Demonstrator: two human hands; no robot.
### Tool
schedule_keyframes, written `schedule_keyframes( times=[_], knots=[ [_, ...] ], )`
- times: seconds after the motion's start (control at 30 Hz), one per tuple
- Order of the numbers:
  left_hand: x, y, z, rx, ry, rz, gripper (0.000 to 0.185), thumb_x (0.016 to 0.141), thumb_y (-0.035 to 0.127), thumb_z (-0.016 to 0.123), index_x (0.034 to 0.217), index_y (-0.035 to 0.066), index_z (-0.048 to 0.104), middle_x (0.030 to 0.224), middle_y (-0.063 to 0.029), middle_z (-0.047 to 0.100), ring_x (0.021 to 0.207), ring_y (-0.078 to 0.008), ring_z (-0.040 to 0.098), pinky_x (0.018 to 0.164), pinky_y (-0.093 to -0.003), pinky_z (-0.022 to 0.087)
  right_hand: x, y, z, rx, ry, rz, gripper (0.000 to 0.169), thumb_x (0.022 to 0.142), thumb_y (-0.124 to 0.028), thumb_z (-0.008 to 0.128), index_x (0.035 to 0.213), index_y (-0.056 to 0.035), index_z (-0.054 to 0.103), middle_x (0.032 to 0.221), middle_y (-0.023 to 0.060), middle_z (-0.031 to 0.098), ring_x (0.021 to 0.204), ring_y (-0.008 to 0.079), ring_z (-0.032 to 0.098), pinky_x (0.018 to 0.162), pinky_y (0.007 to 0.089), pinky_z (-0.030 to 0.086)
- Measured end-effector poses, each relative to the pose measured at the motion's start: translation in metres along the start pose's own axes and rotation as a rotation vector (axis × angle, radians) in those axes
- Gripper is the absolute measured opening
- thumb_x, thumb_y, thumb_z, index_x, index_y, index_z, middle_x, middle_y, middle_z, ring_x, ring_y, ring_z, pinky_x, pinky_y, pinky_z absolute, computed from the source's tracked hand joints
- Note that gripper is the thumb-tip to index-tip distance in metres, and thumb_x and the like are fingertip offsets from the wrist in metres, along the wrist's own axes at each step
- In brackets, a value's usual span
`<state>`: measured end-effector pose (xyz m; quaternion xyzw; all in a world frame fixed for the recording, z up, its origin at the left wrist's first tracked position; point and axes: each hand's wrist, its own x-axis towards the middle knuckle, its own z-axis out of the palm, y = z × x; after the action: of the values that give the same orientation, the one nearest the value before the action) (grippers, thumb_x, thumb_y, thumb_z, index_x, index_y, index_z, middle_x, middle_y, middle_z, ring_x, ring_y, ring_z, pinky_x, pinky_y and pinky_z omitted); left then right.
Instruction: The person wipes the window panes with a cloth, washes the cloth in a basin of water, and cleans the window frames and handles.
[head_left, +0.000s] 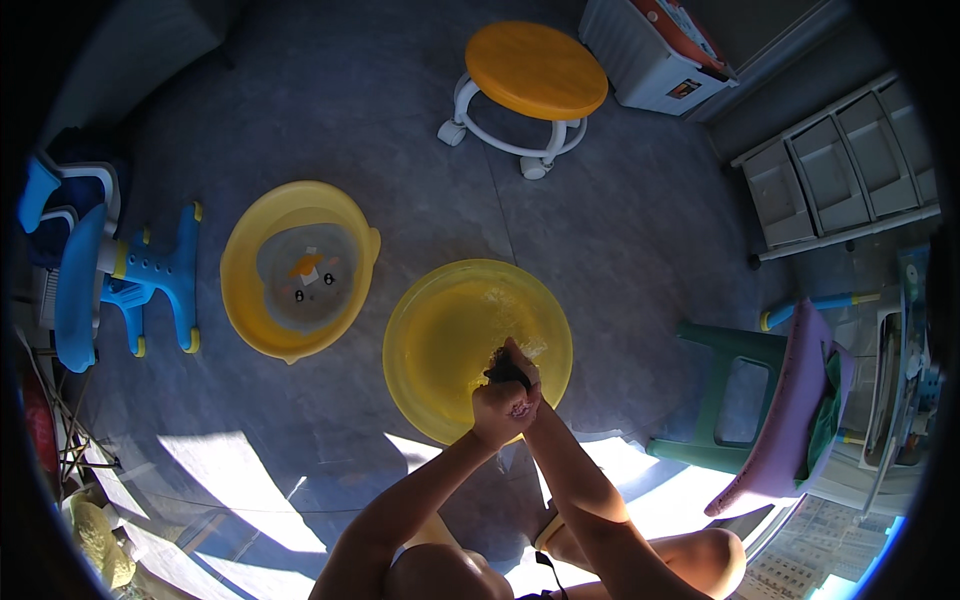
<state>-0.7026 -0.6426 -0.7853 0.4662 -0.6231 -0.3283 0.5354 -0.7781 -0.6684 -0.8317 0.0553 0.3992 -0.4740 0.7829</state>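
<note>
A round yellow basin (431, 330) with water in it stands on the floor before me. Over its near right part, my left hand (501, 411) and my right hand (526, 373) are pressed together around a bunched dark cloth (507, 369). The cloth sticks out between the fingers, and its inner part is hidden. Some pinkish, patterned material shows at the wrist side of the hands. Ripples and bright glints mark the water beside the right hand.
Left of the basin stands another yellow basin (238, 300) with a face pattern inside. An orange stool on casters (536, 67) is beyond. A green plastic stool (705, 397) with a purple cloth (780, 420) stands right, a blue chair (157, 270) left, and white drawers (840, 172) upper right.
</note>
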Motion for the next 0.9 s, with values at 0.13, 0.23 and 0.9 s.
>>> schedule_keyframes(
  times=[0.13,0.23,0.9],
  knots=[
    [0.033,-0.05,-0.022,0.285,0.094,-0.007,0.04,0.07,0.008,0.069,0.049,0.006,0.035,0.043,-0.01,0.035,0.035,-0.0225,0.035,0.036,-0.0318,0.029,-0.027,0.028,0.026,-0.047,0.174,-0.047,0.028,0.092,-0.025,0.04,0.11,-0.0058,0.049,0.1,0.0087,0.056,0.088,0.0151,0.055,0.077,0.0279,0.047],
    [0.047,-0.062,-0.044,0.553,-0.025,-0.045,0.026,0.074,0.022,0.067,0.062,0.008,0.048,0.06,-0.0085,0.049,0.052,-0.0246,0.048,0.047,-0.0349,0.038,-0.032,0.026,0.021,-0.622,0.407,-0.233,0.036,0.09,-0.024,0.043,0.118,-0.002,0.043,0.11,0.01,0.052,0.099,0.0209,0.052,0.086,0.0314,0.043],
    [0.017,-0.055,-0.047,0.087,-0.025,-0.515,0.022,0.072,0.014,0.069,0.08,0.002,0.053,0.077,-0.0056,0.053,0.069,-0.0179,0.053,0.065,-0.0287,0.042,-0.031,0.014,0.021,-0.644,0.261,-0.27,0.044,0.085,-0.027,0.048,0.123,-0.0067,0.043,0.112,0.0118,0.049,0.099,0.0272,0.049,0.085,0.0385,0.043]
  ],
)
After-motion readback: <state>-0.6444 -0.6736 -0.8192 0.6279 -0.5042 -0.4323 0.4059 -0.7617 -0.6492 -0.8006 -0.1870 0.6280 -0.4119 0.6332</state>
